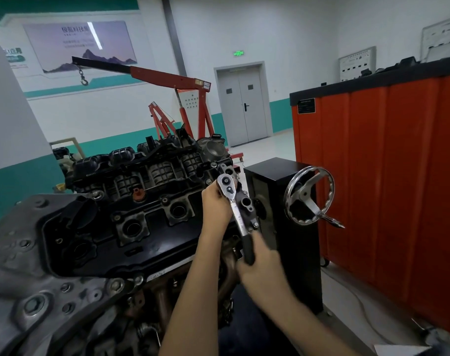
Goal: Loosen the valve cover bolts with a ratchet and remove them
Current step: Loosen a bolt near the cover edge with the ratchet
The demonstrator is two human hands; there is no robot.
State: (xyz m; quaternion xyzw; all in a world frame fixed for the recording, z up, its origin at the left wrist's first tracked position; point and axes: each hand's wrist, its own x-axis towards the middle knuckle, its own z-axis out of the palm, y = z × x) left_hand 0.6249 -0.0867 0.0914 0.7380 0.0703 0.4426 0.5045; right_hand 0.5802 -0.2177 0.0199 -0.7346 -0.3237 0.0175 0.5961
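The engine (26, 278) carries the black valve cover (141, 242) on top. The ratchet (238, 214) stands at the cover's right edge, head uppermost. The right grip (259, 263) is closed around the black handle. The left grip (216, 201) holds the ratchet at its head. The bolt beneath is hidden.

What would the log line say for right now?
right hand: grips ratchet handle | left hand: holds ratchet head | ratchet: at valve cover right end
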